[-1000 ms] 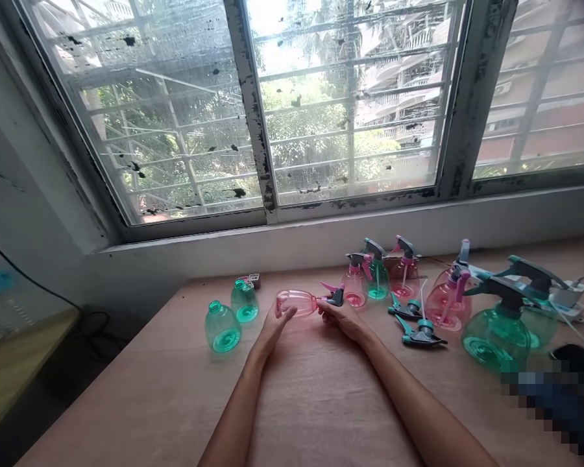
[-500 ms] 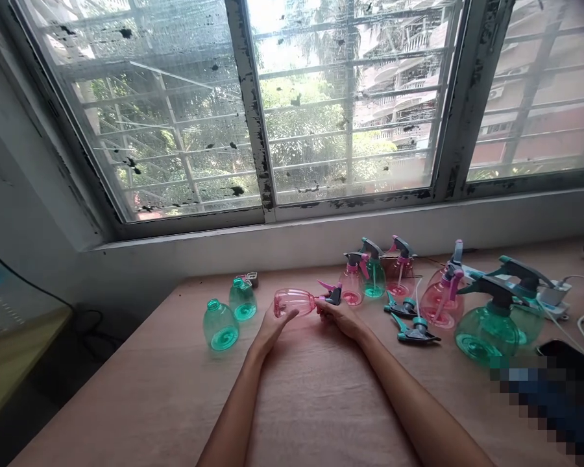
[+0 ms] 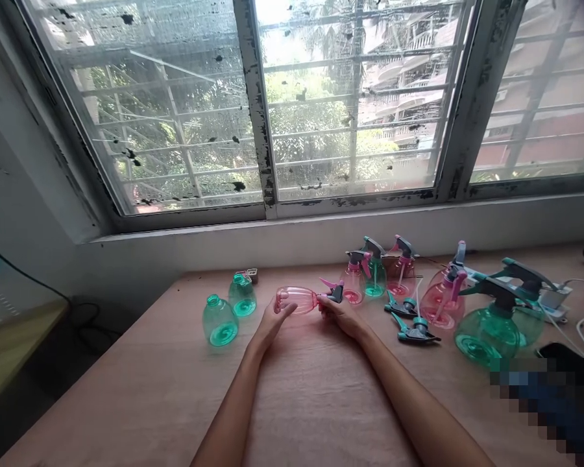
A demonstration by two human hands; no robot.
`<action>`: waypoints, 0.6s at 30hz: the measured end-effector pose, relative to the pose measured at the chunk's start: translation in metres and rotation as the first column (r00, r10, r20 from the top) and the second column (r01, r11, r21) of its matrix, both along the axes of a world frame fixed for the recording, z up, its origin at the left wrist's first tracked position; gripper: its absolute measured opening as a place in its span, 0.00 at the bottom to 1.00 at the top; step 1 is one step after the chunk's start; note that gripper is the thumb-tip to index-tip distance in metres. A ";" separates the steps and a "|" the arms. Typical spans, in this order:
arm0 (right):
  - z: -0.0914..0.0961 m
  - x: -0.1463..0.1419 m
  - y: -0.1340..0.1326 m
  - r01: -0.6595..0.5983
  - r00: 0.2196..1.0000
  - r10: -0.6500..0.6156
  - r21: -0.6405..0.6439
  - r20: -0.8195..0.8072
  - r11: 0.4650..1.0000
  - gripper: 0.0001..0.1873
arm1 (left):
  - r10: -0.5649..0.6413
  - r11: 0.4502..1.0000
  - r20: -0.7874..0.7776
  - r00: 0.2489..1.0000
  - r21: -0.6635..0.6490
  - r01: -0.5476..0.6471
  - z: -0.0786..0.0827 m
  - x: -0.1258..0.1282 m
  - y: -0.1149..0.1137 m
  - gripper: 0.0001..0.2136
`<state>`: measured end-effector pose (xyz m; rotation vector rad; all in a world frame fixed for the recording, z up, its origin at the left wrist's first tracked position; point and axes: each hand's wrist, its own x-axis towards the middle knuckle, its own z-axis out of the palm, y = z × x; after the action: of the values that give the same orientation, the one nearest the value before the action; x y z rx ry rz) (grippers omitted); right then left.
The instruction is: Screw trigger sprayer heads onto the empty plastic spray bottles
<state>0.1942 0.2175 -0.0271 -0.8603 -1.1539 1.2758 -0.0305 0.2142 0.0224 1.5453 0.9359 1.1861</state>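
A clear pink spray bottle (image 3: 299,300) lies on its side in the air above the table, base to the left and trigger up. My left hand (image 3: 278,316) cups its base end, fingers partly behind the bottle and thumb along the near side. At the neck, my right hand (image 3: 338,311) is closed round the dark grey and pink spray head (image 3: 335,293). Left of my hands stand a green bottle without a spray head (image 3: 220,321) and another green bottle (image 3: 242,297) behind it.
Several assembled spray bottles, including a pink one (image 3: 353,285) and a large green one (image 3: 486,334), stand to the right. Two loose green-trigger spray heads (image 3: 417,332) lie before them. A phone (image 3: 562,355), charger and cables are at far right. The window wall (image 3: 292,243) bounds the back.
My left thumb has loosened and shifted on the bottle's base. The right hand keeps its hold on the spray head. The camera view has tilted slightly.
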 end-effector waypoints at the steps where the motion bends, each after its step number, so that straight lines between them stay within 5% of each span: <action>1: 0.000 0.000 0.001 0.001 1.000 -0.001 -0.004 -0.001 1.000 0.12 | -0.008 1.000 0.009 1.000 -0.003 0.008 0.001 0.000 -0.002 0.22; 5: -0.002 0.000 0.004 0.013 1.000 -0.013 -0.005 -0.009 1.000 0.13 | -0.028 0.999 0.035 0.999 -0.032 0.029 0.006 0.002 -0.008 0.43; 11: -0.001 0.000 0.001 0.026 0.999 -0.026 0.012 -0.021 1.000 0.12 | -0.055 0.998 0.023 0.998 -0.009 0.055 0.012 0.005 -0.008 0.26; 18: 0.005 0.000 -0.001 0.008 1.000 -0.008 0.000 -0.027 1.000 0.12 | -0.037 0.999 0.006 0.999 -0.029 0.037 0.000 0.006 -0.003 0.49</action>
<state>0.1943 0.2170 -0.0224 -0.8444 -1.1282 1.2766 -0.0246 0.2113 0.0229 1.5287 0.9132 1.1450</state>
